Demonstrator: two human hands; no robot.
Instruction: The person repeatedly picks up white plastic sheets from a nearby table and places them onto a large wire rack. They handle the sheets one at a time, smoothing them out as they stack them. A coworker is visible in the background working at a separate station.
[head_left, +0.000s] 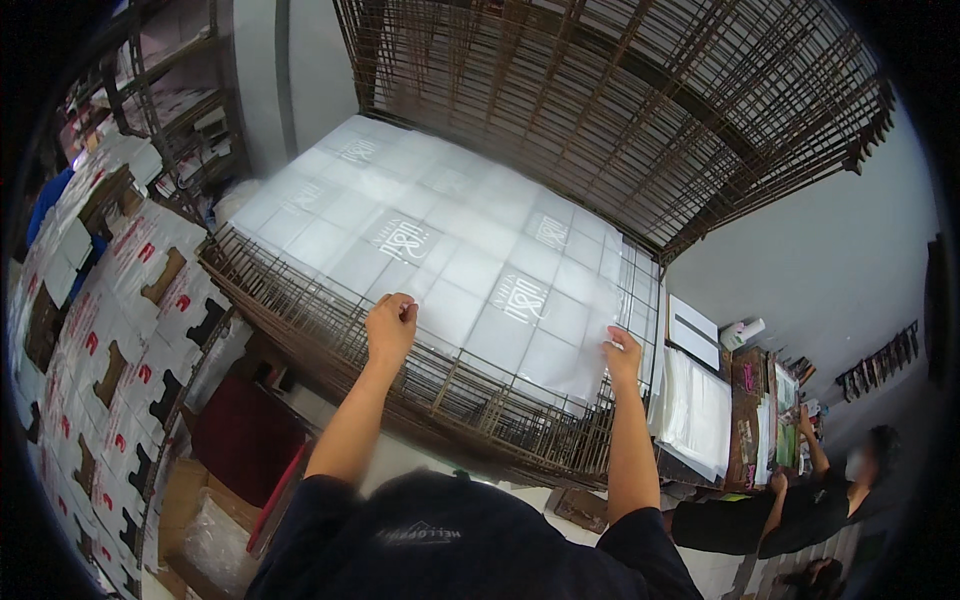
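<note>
Clear plastic bags [455, 310] with white printed designs lie flat in rows across the wire shelf of a drying rack [440, 385]. My left hand [392, 325] is over the shelf's near edge, beside a bag, with its fingers curled together. At the right end of the near row, my right hand [622, 352] has its fingers closed in a pinch by a bag's edge. Whether either hand grips the thin film cannot be made out.
Raised wire shelves [620, 100] slant above the far side. A stack of clear sheets [695, 410] lies on the right, near a co-worker [790, 510] at a bench. Wrapped packs [110, 400] are piled left; an open carton [190, 510] stands below.
</note>
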